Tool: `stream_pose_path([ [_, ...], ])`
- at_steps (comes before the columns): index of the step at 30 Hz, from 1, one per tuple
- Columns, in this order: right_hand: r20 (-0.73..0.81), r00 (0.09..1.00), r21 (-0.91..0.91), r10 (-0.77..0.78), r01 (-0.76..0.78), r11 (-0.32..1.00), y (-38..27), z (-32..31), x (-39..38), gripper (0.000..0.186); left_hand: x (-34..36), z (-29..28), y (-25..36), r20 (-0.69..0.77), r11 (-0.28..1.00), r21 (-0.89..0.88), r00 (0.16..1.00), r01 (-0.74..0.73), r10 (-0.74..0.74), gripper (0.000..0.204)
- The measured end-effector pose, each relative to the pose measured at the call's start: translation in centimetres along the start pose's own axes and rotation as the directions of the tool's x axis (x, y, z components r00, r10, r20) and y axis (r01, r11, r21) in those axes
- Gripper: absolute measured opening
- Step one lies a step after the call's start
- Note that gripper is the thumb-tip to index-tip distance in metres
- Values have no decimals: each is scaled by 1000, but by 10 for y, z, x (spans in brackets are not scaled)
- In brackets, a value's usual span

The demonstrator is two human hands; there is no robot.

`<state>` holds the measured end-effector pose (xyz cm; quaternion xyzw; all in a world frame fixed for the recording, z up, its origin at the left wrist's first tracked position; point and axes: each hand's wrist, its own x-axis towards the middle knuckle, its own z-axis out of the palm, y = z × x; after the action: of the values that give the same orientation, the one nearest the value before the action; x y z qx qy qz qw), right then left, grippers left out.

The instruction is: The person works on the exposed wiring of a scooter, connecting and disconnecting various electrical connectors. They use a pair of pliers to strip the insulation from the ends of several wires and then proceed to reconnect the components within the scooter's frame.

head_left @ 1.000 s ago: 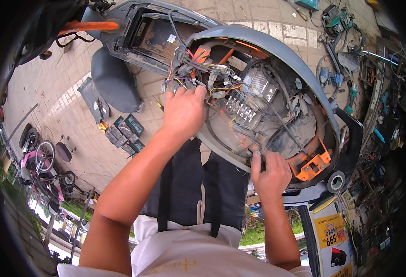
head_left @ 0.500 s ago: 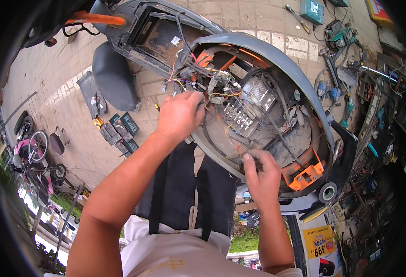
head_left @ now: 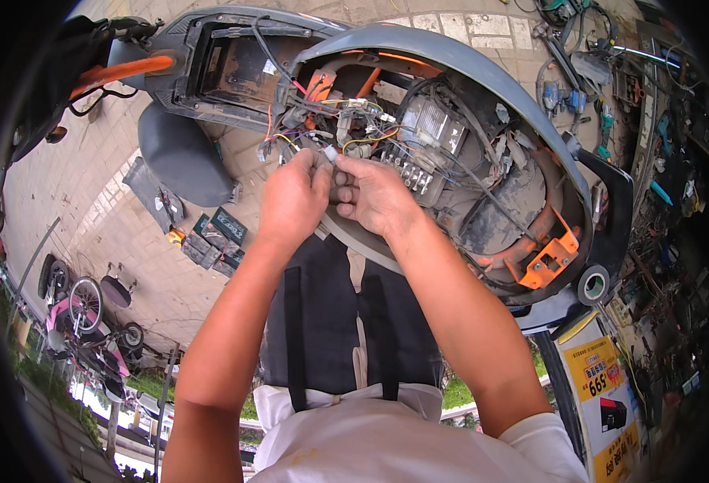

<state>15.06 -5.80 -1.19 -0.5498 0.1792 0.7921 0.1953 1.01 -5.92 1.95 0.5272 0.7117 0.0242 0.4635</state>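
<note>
The left hand (head_left: 294,193) and the right hand (head_left: 370,193) are meeting over the near edge of a scooter's open grey body shell (head_left: 451,52), their fingertips almost touching. A small white connector (head_left: 330,153) is showing right at those fingertips, between the two hands, beside a tangle of coloured wires (head_left: 370,141). The left hand's fingers are bunching together and pointing away from the person, while the right hand's thumb is stretching toward the connector and its other fingers are curling beneath; I cannot tell which hand is clamping the piece. Farther right inside the shell, a finned metal box (head_left: 435,121) is sitting among cables, and an orange bracket (head_left: 549,258) is standing near the rear end. On the paved ground (head_left: 105,153) to the left, a black seat (head_left: 179,153) is lying near some dark box-shaped packs (head_left: 227,224).
</note>
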Motion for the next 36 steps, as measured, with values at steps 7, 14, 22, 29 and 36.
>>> stream_pose_path([
  [7,-18,994,95,-111,112,989,6,6,0,10,2,-2,3,-8,996,-59,998,60,-60,20],
  [14,-46,990,152,-132,137,979,0,-14,-6,14,7,-6,-1,-8,904,-398,985,156,-173,21],
  [22,45,994,53,-95,93,994,0,-10,-11,19,-2,-17,3,124,894,-410,982,181,-142,23],
  [29,140,986,26,-86,83,996,1,-9,-16,18,-8,-15,7,164,973,-214,985,88,-54,15],
  [36,189,976,-203,-109,147,968,-3,-12,-13,19,-11,-14,8,7,989,-146,999,-37,38,15],
])
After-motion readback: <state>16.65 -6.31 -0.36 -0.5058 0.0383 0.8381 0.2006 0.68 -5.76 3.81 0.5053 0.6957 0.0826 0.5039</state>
